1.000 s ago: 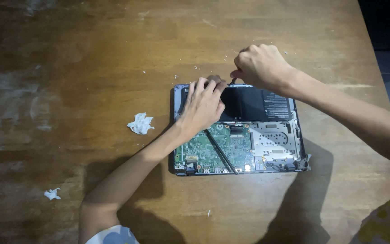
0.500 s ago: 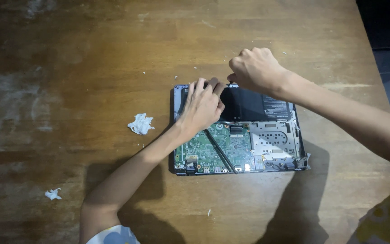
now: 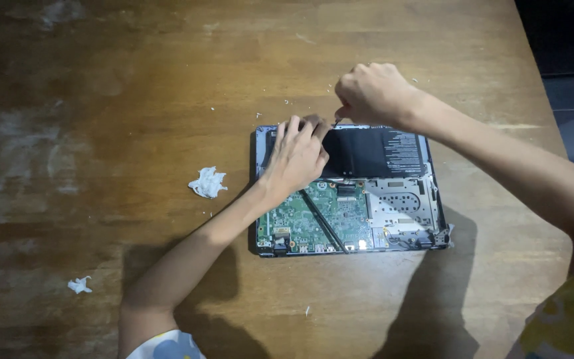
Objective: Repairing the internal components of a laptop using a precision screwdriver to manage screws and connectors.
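Note:
An opened laptop (image 3: 400,219) lies bottom-up on the wooden table (image 3: 134,100), its cover off. A black battery (image 3: 380,153) fills the far half; a green circuit board (image 3: 307,219) shows in the near half. My left hand (image 3: 297,156) rests flat on the battery's left end, fingers spread. Just beyond the laptop's far edge, my right hand (image 3: 370,93) is closed on a thin screwdriver (image 3: 337,121) whose tip points down at the battery's top edge.
A crumpled white tissue (image 3: 207,182) lies left of the laptop. A smaller white scrap (image 3: 80,285) sits near the front left. Small white crumbs dot the wood around the laptop. The table's right edge meets a dark floor (image 3: 566,60).
My right hand has shifted slightly left along the laptop's far edge with the tool. The left hand has stayed pressed on the battery.

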